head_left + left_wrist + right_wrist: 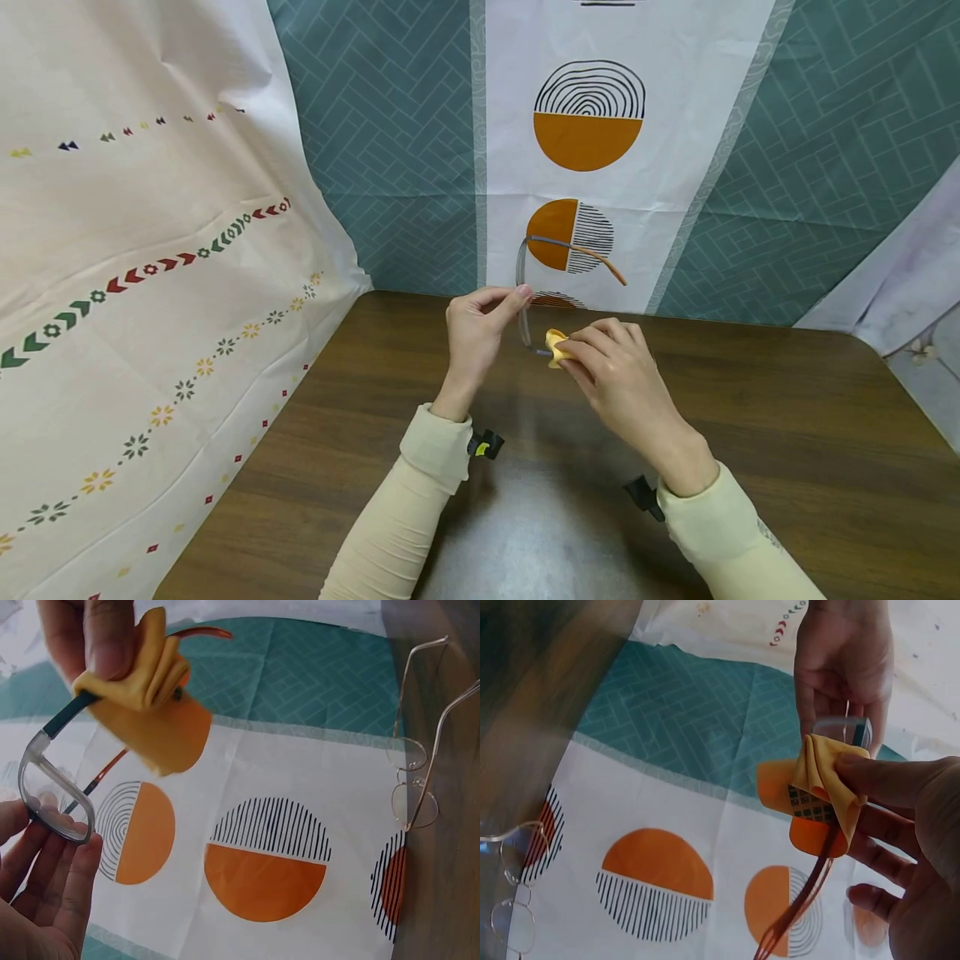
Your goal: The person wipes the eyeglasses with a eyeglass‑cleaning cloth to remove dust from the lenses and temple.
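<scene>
My left hand point(474, 337) holds a pair of eyeglasses point(521, 271) up above the table, its thumb and fingers pinching the lens end. In the left wrist view the grey frame point(84, 838) and clear lenses show between these fingertips. A yellow cloth point(154, 739) is folded over one dark temple point(69, 715) of the glasses. My right hand point(618, 371) pinches that cloth around the temple, thumb on top. The orange-brown temple tips point(795, 907) extend past the cloth in the right wrist view.
A second pair of glasses, thin wire-framed point(433, 761), rests on the brown wooden table point(337, 467), seen in both wrist views. Patterned fabric point(390, 167) hangs behind the table, and a pale embroidered cloth point(150, 317) hangs at the left.
</scene>
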{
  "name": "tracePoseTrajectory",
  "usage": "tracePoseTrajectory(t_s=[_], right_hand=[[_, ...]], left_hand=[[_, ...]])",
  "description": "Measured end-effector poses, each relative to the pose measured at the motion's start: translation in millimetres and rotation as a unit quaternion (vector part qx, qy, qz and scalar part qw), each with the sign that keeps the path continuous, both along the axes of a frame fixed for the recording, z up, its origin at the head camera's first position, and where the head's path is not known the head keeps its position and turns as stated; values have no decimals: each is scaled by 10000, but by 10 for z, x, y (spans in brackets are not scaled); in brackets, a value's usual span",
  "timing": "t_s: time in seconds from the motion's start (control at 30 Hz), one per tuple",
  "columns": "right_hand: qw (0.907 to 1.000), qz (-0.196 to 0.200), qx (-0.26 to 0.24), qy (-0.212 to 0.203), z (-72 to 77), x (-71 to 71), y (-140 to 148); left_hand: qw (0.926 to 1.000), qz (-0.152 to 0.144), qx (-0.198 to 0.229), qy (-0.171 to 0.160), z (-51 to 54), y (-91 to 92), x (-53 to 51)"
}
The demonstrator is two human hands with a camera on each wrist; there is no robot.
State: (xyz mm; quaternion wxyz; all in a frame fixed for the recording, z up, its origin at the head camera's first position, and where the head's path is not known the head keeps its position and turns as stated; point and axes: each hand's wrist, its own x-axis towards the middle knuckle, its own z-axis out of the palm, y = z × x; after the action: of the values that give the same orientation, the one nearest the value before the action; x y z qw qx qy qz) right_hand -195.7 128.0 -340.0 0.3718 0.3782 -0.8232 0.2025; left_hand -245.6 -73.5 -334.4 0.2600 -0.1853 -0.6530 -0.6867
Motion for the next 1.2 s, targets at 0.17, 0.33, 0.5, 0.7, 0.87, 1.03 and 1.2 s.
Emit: tracePoseTrajectory(t_s=[0.17,0.33,0.5,0.7,0.87,1.03,1.2], right_hand=[[10000,52,29,-53,26,-29,66],[10000,81,-12,-47,49,-52,128],[9999,111,15,-68,74,-67,178],[9999,85,72,-114,103,-92,261],[9999,61,0,-95,123,-110,333],[9999,97,1,-133,138,-118,374],[9998,119,10,-176,150,-127,424]], left_hand=[[9999,144,36,56,21,-91,-21],[9997,198,128,-43,49,-169,-31],[9996,198,91,-159,57,-204,-29],[9997,155,52,-183,55,-234,-33],[9997,41,126,-205,65,-262,-42],[9996,-30,143,-226,77,-272,-41],[9996,-12,197,-220,82,-298,-36]])
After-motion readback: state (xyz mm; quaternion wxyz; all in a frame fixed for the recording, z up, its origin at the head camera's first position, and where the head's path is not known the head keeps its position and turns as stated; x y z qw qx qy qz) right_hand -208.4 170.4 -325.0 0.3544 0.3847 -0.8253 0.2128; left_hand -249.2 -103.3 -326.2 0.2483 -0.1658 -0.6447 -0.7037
